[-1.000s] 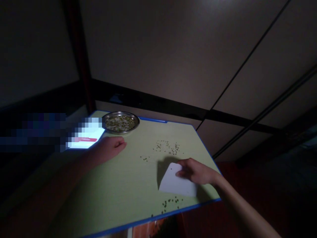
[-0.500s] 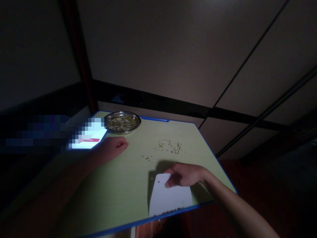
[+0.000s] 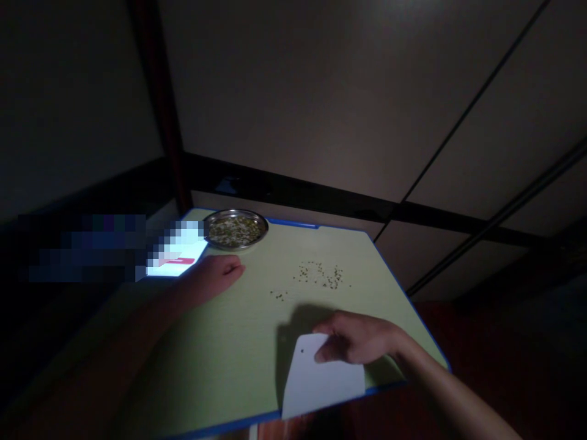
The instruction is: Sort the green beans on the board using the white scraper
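Scraper (image 3: 323, 385) pinched in right hand (image 3: 353, 339), wide end at near edge of table (image 3: 220, 348). Main seed scatter (image 3: 324, 285) lies beyond that grip, right hand nearer; left hand (image 3: 224, 273) clenched just beside steel plate (image 3: 236, 248), contents hidden.

bright screen (image 3: 183, 249), dim wall panels (image 3: 312, 110)

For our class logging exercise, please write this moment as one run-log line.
left hand: curled, near metal dish | right hand: gripping white scraper at near edge of table | small bits: scattered beyond scraper
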A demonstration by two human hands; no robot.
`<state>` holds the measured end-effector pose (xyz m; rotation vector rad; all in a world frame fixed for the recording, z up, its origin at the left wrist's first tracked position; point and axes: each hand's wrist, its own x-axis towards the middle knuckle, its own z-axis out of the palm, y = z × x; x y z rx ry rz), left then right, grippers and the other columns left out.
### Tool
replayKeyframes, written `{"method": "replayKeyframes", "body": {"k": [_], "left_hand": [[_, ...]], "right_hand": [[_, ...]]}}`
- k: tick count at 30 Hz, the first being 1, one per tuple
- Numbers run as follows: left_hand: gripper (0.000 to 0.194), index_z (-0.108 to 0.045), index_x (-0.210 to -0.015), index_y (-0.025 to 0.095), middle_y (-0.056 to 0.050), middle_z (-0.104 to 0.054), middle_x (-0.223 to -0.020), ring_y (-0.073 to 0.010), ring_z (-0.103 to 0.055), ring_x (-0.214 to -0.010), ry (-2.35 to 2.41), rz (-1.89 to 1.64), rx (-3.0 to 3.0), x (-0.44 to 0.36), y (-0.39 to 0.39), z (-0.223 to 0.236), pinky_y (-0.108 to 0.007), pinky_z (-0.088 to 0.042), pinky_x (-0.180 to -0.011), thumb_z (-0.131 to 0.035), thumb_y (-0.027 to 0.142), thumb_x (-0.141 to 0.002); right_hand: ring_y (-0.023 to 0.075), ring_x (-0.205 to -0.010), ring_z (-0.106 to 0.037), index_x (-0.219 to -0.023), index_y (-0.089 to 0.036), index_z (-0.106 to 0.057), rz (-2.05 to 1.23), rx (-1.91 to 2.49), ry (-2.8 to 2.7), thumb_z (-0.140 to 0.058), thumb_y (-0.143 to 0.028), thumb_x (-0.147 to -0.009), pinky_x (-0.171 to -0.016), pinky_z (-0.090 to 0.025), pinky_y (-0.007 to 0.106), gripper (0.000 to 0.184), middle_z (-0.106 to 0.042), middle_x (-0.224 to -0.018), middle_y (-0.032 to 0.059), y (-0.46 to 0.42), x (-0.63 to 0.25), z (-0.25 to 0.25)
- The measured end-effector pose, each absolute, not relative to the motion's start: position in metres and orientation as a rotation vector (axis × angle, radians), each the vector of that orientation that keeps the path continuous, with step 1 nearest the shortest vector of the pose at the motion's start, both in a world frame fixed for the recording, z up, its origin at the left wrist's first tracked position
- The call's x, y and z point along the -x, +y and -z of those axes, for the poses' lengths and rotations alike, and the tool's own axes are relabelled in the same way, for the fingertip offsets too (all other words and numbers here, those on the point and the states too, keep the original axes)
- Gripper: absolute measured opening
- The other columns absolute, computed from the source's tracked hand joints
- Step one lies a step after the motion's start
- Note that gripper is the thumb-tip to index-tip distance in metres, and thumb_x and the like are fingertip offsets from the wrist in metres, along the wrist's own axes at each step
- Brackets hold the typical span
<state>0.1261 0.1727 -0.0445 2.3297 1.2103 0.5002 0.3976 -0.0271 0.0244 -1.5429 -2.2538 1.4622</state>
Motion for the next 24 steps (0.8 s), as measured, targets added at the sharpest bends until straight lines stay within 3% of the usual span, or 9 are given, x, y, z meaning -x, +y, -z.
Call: {"method": "replayKeyframes", "body": {"k": [3, 7, 9, 12, 17, 24], "left_hand": [[0.033, -0.046, -0.061, 0.021, 0.004, -0.043, -0.054, -0.0128, -0.044, -0.054, 1.197, -0.518, -2.333, -0.126, 0.173, 0.045, -0.026, -0.027, -0.056, -0.043, 0.045, -0.084], [0.034, -0.047, -0.062, 0.021, 0.004, -0.044, -0.054, -0.013, -0.044, -0.055, 1.182, -0.543, -2.334, -0.124, 0.171, 0.046, -0.026, -0.027, -0.056, -0.043, 0.045, -0.084], [0.034, -0.049, -0.062, 0.02, 0.003, -0.046, -0.055, -0.013, -0.045, -0.055, 1.172, -0.55, -2.329, -0.124, 0.171, 0.047, -0.026, -0.027, -0.056, -0.043, 0.046, -0.084], [0.035, -0.05, -0.062, 0.02, 0.003, -0.046, -0.055, -0.0129, -0.045, -0.056, 1.174, -0.553, -2.322, -0.123, 0.172, 0.047, -0.025, -0.027, -0.056, -0.043, 0.046, -0.084], [0.036, -0.05, -0.062, 0.02, 0.003, -0.045, -0.057, -0.0135, -0.045, -0.058, 1.177, -0.525, -2.318, -0.124, 0.17, 0.044, -0.026, -0.028, -0.057, -0.041, 0.047, -0.084], [0.035, -0.049, -0.064, 0.02, 0.002, -0.046, -0.059, -0.0146, -0.046, -0.059, 1.2, -0.461, -2.329, -0.123, 0.169, 0.042, -0.027, -0.029, -0.058, -0.038, 0.046, -0.084]], "right_hand": [[0.0104, -0.065, -0.052, -0.086, -0.017, -0.064, -1.3, 1.618, -2.185, -0.063, -0.029, -0.085, -0.054, -0.039, 0.02, 0.012, -0.06, -0.073, -0.0019, -0.042, -0.408, -0.036], [0.0162, -0.075, -0.061, -0.098, -0.017, -0.064, -0.861, 1.812, -1.748, -0.059, -0.042, -0.089, -0.061, -0.048, 0.024, 0.027, -0.068, -0.085, 0.0045, -0.05, -0.463, -0.037], [0.0199, -0.081, -0.065, -0.103, -0.018, -0.063, -0.699, 1.888, -1.467, -0.062, -0.047, -0.084, -0.065, -0.052, 0.026, 0.035, -0.07, -0.093, 0.0074, -0.045, -0.503, -0.027], [0.0232, -0.083, -0.067, -0.102, -0.016, -0.062, -0.485, 1.97, -1.176, -0.064, -0.043, -0.077, -0.065, -0.054, 0.028, 0.037, -0.072, -0.095, 0.0106, -0.033, -0.554, -0.005], [0.0245, -0.085, -0.07, -0.1, -0.012, -0.064, -0.352, 2.108, -1.017, -0.06, -0.03, -0.075, -0.066, -0.055, 0.029, 0.031, -0.074, -0.094, 0.0121, -0.015, -0.579, 0.021], [0.0211, -0.078, -0.069, -0.115, -0.011, -0.06, -0.407, 2.065, -1.08, -0.059, -0.03, -0.08, -0.062, -0.052, 0.027, 0.04, -0.073, -0.093, 0.0108, 0.006, -0.551, 0.018]]}}
